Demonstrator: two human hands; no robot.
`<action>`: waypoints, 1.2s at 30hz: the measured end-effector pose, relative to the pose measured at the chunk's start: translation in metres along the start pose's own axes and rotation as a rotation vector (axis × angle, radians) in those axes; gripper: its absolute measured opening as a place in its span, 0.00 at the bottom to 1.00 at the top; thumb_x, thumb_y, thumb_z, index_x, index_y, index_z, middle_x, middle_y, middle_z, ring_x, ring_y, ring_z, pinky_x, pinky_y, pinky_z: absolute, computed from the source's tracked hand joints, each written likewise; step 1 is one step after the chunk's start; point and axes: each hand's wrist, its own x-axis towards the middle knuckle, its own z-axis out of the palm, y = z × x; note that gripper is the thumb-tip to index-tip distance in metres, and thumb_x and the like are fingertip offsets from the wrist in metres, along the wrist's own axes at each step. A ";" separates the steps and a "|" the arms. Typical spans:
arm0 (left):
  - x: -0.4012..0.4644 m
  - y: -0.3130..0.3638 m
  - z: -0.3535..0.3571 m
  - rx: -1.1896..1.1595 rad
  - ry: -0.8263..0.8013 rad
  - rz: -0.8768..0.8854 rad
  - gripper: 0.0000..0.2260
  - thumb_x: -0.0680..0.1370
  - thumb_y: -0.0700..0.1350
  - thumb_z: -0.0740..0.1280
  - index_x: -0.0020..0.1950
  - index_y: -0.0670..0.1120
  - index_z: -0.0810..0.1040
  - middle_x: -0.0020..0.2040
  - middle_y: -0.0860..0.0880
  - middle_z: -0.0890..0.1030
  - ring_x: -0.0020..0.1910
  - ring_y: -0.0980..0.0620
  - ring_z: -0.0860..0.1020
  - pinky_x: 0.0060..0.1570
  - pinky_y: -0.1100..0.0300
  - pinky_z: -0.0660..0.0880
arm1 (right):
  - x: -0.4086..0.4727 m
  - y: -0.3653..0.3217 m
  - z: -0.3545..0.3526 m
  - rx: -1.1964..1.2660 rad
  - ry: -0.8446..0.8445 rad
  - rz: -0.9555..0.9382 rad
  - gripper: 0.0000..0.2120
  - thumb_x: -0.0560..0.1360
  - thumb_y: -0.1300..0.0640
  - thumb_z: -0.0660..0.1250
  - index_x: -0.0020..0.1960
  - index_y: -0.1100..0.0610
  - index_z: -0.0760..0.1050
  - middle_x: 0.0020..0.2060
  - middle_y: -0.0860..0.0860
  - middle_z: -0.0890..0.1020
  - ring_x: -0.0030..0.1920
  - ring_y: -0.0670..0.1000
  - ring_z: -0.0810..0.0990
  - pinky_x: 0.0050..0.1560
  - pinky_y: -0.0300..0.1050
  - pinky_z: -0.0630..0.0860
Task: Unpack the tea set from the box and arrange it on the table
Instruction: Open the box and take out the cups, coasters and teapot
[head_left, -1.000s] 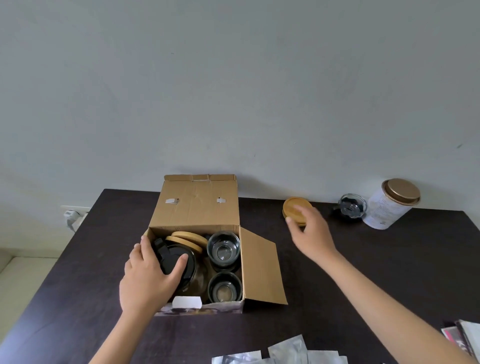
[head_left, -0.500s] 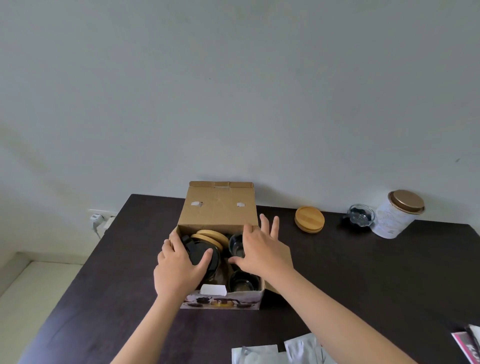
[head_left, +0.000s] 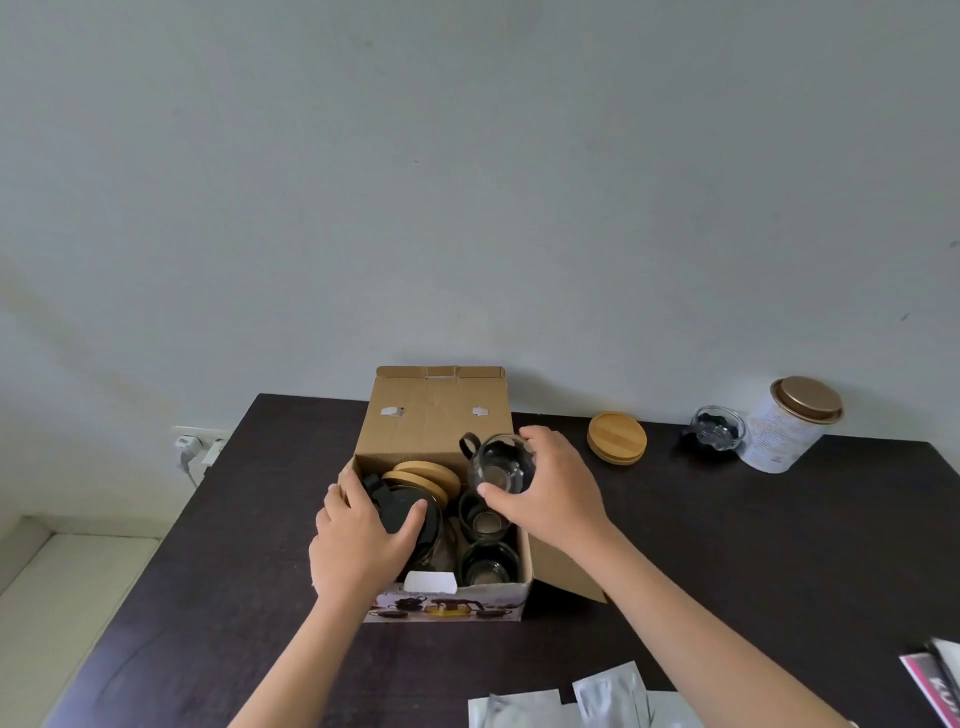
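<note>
Lifting a glass cup (head_left: 501, 464) clear of the box (head_left: 436, 415) with right hand (head_left: 550, 488), fingers clamped round its rim and wall; cup hovering above the right-hand compartments, tipped, mouth facing the camera, black handle pointing up-left. Bracing with left hand (head_left: 363, 540), clamped on the teapot's (head_left: 410, 519) black lid, probably keeping box from shifting. Two cups remaining inside.

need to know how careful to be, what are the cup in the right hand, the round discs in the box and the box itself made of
Cup held by the right hand: looks like clear glass, since the box shows through it; its black handle may be plastic.
Round discs: pale matte tan, probably bamboo or wood, though grain is hard to make out.
Box: brown cardboard, with a creased lid and a printed front.
</note>
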 end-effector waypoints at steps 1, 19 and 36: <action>0.000 0.000 0.000 0.002 0.000 0.002 0.44 0.70 0.71 0.59 0.76 0.44 0.52 0.71 0.40 0.65 0.67 0.38 0.68 0.53 0.45 0.75 | -0.002 0.005 -0.006 0.057 0.021 0.017 0.35 0.64 0.39 0.73 0.66 0.53 0.68 0.57 0.47 0.75 0.57 0.48 0.74 0.55 0.46 0.76; 0.002 -0.002 0.003 0.029 -0.016 -0.014 0.45 0.70 0.71 0.59 0.76 0.45 0.51 0.72 0.39 0.64 0.68 0.36 0.66 0.54 0.41 0.74 | -0.004 0.195 -0.064 -0.415 -0.352 0.668 0.36 0.66 0.52 0.73 0.70 0.56 0.63 0.62 0.56 0.66 0.57 0.56 0.75 0.49 0.49 0.77; 0.004 0.001 0.006 0.058 -0.023 -0.046 0.44 0.70 0.70 0.59 0.76 0.45 0.52 0.72 0.39 0.64 0.68 0.36 0.67 0.53 0.39 0.74 | 0.061 0.260 -0.105 -0.692 -0.474 0.509 0.40 0.73 0.66 0.65 0.78 0.46 0.51 0.68 0.57 0.71 0.61 0.57 0.75 0.50 0.45 0.75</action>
